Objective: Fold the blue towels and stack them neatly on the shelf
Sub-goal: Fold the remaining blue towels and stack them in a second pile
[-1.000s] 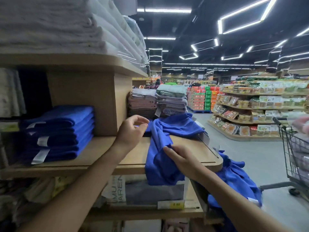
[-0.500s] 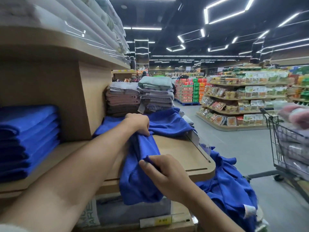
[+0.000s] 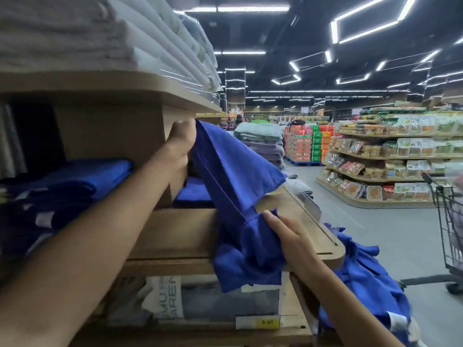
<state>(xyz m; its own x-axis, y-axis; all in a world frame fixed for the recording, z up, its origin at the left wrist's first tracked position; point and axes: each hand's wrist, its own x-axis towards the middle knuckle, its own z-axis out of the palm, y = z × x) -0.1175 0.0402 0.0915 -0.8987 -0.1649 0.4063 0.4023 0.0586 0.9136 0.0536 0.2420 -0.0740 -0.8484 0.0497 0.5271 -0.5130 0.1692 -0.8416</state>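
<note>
A loose blue towel (image 3: 233, 176) stretches between my two hands above the wooden shelf (image 3: 180, 234). My left hand (image 3: 181, 141) grips its upper corner, raised near the upper shelf's edge. My right hand (image 3: 288, 236) pinches the towel's lower part at the shelf's front, where the cloth bunches and hangs over the edge. A stack of folded blue towels (image 3: 65, 186) lies on the shelf at the left. Another folded blue towel (image 3: 193, 194) sits behind the lifted one. More loose blue towels (image 3: 363, 279) hang in a heap below my right forearm.
White folded linen (image 3: 100, 33) fills the upper shelf. Grey and green towel stacks (image 3: 260, 144) stand further along. A shopping cart (image 3: 451, 221) is at the right edge in the aisle. Grocery shelves (image 3: 390, 156) line the far side. Packaged goods (image 3: 213, 301) sit on the lower shelf.
My left hand has lifted the towel's corner up off the shelf towards the upper shelf edge. The towel is now pulled taut between both hands. The camera swung back to the left.
</note>
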